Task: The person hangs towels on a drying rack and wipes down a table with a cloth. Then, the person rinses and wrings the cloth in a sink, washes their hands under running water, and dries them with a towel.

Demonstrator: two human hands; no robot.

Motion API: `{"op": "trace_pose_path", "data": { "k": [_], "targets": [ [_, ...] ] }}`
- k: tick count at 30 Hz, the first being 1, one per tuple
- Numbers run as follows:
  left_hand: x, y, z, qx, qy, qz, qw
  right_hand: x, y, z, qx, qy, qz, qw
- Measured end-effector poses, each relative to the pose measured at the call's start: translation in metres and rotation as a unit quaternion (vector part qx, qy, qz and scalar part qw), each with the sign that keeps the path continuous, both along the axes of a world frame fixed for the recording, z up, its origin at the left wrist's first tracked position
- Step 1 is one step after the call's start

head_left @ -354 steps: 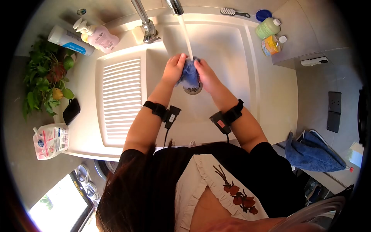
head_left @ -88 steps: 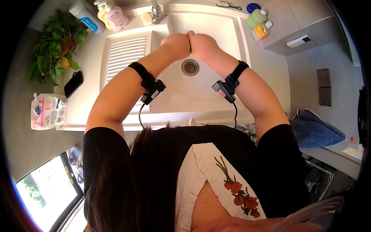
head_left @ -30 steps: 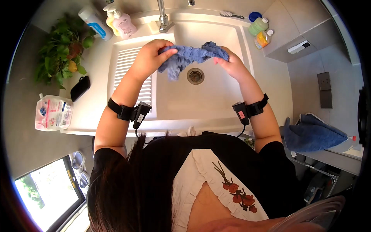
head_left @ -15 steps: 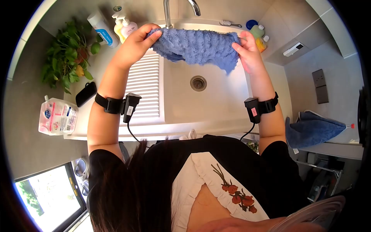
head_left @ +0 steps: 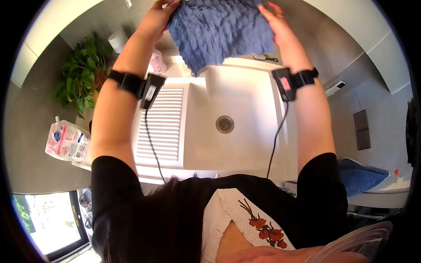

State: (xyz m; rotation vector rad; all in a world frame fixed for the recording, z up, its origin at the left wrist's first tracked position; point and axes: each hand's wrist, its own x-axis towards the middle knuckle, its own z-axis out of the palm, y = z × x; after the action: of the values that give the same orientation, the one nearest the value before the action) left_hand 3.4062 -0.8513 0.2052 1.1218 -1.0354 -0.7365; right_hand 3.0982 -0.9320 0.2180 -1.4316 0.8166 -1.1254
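Note:
A fluffy blue towel [head_left: 221, 33] hangs stretched between my two hands, above the far edge of the sink [head_left: 237, 151]. Its upper edge runs out of the top of the view. My left hand [head_left: 158, 17] is closed on the towel's upper left corner. At the upper right side, my right hand [head_left: 277, 22] grips the towel, with some fingers hidden behind the cloth. The lower edge hangs loose, its left corner drooping lowest. The faucet is hidden behind the towel.
Left of the basin is a ribbed washboard [head_left: 160, 125]. A pink bottle [head_left: 157, 62], a potted plant [head_left: 83, 72] and a refill pouch [head_left: 68, 139] stand at the left. A brush [head_left: 264, 57] lies on the back ledge. Another blue towel [head_left: 362, 176] hangs at right.
Both hands have risen with the towel, which now hangs more unfolded and longer. The view has tilted, so the sink appears lower.

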Motion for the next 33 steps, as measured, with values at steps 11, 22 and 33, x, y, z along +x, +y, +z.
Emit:
{"op": "trace_pose_path", "data": {
  "k": [11, 22, 33],
  "targets": [
    [-0.021, -0.051, -0.097, 0.083, 0.080, 0.093, 0.989, 0.076, -0.070, -0.092, 0.104, -0.021, 0.133, 0.986],
    [-0.012, -0.059, -0.144, 0.157, 0.158, 0.114, 0.968, 0.072, -0.100, -0.138, 0.152, 0.007, 0.151, 0.977],
    [-0.072, -0.025, -0.261, 0.046, -0.324, 0.042, 0.944, 0.027, 0.012, -0.301, 0.435, -0.148, 0.059, 0.886]
  ]
}}
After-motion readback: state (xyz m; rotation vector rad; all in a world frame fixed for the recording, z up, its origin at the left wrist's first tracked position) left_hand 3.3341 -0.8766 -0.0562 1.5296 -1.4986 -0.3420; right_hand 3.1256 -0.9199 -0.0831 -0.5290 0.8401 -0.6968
